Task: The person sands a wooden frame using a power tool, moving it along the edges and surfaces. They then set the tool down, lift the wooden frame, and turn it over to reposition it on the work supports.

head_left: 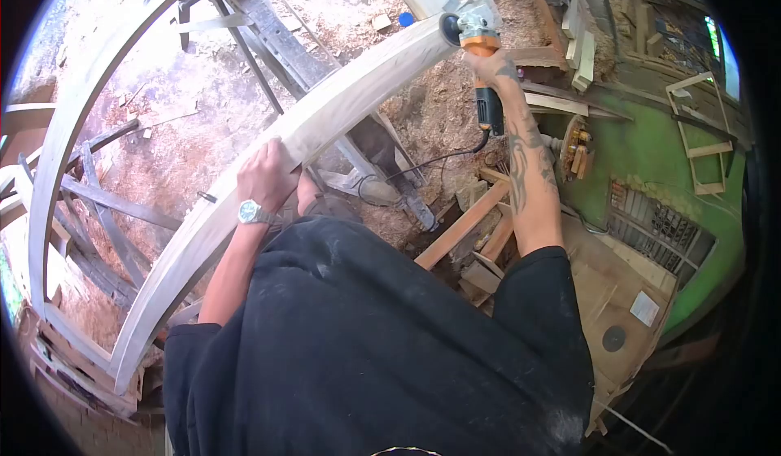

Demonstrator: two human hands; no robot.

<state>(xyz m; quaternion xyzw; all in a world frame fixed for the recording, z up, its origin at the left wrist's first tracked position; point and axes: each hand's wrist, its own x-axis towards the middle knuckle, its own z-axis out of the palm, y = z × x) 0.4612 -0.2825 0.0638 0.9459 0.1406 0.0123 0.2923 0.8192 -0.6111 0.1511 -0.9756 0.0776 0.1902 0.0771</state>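
Observation:
A long, pale curved wooden beam (350, 98) arcs across the view from lower left to upper right. My right hand (490, 65) is closed round the orange and black body of an angle grinder (480, 39). The grinder's round disc meets the beam near its upper right end, and its cord hangs from the back of the handle. My left hand (265, 178), with a watch on the wrist, grips the beam near its middle, fingers bent over its surface.
A second curved wooden piece (85, 90) arcs at the left. Wooden trestles (281, 37) stand under and behind the beam on a floor strewn with shavings. The grinder's black cord (435, 160) trails below the beam. Wood offcuts (468, 224) and a cardboard sheet (598, 281) lie to the right.

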